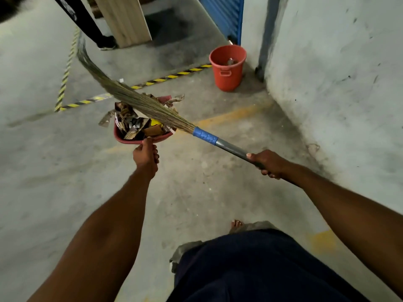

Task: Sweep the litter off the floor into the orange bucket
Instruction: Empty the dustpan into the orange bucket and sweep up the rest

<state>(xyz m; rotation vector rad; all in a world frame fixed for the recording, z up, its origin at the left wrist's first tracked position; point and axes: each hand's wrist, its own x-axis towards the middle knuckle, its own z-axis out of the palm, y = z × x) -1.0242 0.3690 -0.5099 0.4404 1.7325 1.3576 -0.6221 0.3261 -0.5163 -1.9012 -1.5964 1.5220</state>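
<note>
Standing on grey concrete floor [65,171] by a wall [338,73]. One bucket [227,68] in the corner ahead. Left hand [146,156] holds one dustpan [122,139] heaped with litter [135,125]; right hand [268,163] grips one broom [152,107] across it.

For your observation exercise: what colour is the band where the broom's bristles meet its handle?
Blue band on the broom, seen in the head view.
</note>
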